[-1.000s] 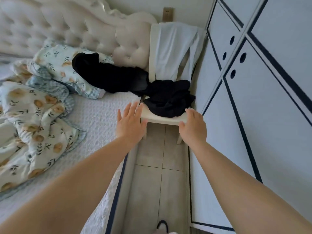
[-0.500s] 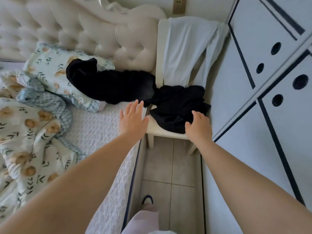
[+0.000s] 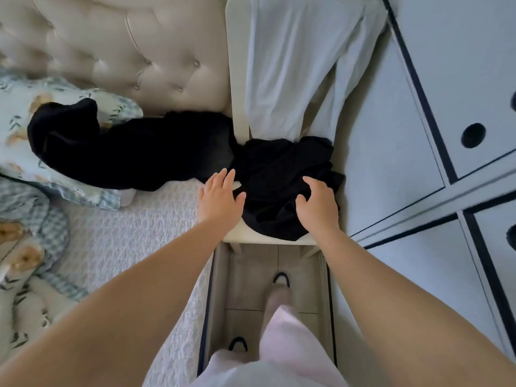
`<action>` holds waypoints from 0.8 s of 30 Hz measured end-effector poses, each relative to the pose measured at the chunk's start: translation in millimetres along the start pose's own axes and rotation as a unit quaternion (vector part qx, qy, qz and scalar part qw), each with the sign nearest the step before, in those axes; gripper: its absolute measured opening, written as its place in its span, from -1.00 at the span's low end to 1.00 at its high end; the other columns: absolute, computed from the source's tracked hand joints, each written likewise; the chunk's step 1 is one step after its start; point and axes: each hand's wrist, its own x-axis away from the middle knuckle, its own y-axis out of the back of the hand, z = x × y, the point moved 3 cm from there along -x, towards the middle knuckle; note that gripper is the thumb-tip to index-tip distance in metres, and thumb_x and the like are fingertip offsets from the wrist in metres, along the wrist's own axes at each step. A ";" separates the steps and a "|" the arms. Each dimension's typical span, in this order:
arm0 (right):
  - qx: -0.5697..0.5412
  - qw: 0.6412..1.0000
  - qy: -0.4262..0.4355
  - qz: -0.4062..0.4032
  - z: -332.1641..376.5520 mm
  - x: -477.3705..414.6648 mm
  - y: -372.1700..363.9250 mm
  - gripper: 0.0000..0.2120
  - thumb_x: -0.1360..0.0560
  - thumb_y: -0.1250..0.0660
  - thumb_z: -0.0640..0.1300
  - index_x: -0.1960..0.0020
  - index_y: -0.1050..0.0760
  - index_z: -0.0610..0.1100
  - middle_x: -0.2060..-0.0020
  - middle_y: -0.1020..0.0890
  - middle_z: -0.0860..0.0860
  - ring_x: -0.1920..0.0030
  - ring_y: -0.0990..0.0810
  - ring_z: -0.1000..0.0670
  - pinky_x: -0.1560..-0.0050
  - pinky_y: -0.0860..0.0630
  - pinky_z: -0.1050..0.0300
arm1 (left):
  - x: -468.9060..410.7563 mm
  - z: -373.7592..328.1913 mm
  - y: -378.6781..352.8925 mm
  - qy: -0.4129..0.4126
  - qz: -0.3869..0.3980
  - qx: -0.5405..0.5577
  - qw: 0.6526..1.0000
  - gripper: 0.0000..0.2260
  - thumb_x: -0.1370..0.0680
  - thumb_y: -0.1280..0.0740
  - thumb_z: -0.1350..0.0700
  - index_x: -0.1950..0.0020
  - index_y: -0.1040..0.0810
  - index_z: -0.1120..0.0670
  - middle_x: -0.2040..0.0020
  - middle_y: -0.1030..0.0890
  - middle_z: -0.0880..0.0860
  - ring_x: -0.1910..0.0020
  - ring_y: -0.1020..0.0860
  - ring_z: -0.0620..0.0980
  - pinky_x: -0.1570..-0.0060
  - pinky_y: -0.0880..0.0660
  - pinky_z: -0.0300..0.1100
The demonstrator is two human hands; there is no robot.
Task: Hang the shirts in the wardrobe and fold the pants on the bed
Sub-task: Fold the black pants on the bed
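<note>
Black garment (image 3: 284, 185) lies heaped on the chair (image 3: 268, 241) seat, between the bed (image 3: 134, 233) at left and the wardrobe (image 3: 391, 135) at right, probably dumped there for sorting. Both arms are extended. Left hand (image 3: 219, 199) is flat with fingers spread at the heap's left edge. Right hand (image 3: 318, 208) is over the heap, fingers loosely curved, gripping nothing.

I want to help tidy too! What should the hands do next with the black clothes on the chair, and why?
The left hand and right hand are open at the crumpled black clothes on the chair seat, gripping nothing yet. So the next small move is probably to close both hands on the cloth and lift it off the seat.
</note>
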 end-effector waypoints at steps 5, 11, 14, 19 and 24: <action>0.010 0.998 -0.033 0.056 -16.3 -73.2 -9.8 -0.54 -0.54 -0.19 -0.16 -0.43 -0.27 -0.02 -0.37 -0.37 0.02 -0.35 -0.31 -0.01 -0.08 -0.37 0.11 | -55.9 -14.2 -20.8 0.044 0.032 0.015 0.998 -0.46 -0.62 -0.15 -0.05 -0.55 -0.07 0.03 -0.56 -0.07 0.01 -0.53 -0.02 0.02 -0.49 -0.03 0.00; 0.033 0.990 -0.082 0.108 -44.7 -142.3 -20.8 -0.56 -0.53 -0.19 -0.13 -0.41 -0.30 -0.03 -0.32 -0.40 0.00 -0.29 -0.35 -0.03 -0.03 -0.39 0.11 | -110.2 -33.9 -47.9 0.025 0.101 0.006 0.995 -0.46 -0.61 -0.19 -0.05 -0.55 -0.10 0.03 -0.56 -0.06 0.00 -0.53 -0.02 0.04 -0.48 -0.05 0.02; 0.060 0.981 -0.118 0.145 -59.2 -168.0 -34.2 -0.56 -0.54 -0.17 -0.11 -0.42 -0.29 -0.04 -0.32 -0.39 -0.03 -0.30 -0.35 -0.07 -0.07 -0.40 0.06 | -140.5 -33.4 -61.3 0.036 0.114 0.009 0.993 -0.48 -0.60 -0.21 -0.03 -0.53 -0.16 0.03 -0.55 -0.09 0.00 -0.52 -0.04 0.03 -0.47 -0.10 -0.01; 0.077 0.964 -0.178 0.180 -79.3 -206.4 -55.5 -0.55 -0.54 -0.15 -0.12 -0.43 -0.26 -0.07 -0.33 -0.36 -0.06 -0.30 -0.36 -0.11 -0.12 -0.43 0.02 | -191.3 -33.7 -88.0 0.026 0.153 0.002 0.988 -0.49 -0.59 -0.22 0.00 -0.52 -0.19 0.03 -0.54 -0.11 -0.01 -0.51 -0.06 0.03 -0.45 -0.15 -0.01; 0.103 0.965 -0.159 0.182 -95.2 -248.6 -78.9 -0.54 -0.54 -0.18 -0.11 -0.43 -0.26 -0.08 -0.33 -0.38 -0.08 -0.31 -0.34 -0.12 -0.03 -0.37 0.08 | -244.2 -38.8 -113.7 -0.016 0.166 -0.011 0.986 -0.51 -0.59 -0.23 0.02 -0.50 -0.22 0.03 -0.54 -0.12 0.00 -0.51 -0.06 0.03 -0.44 -0.19 -0.01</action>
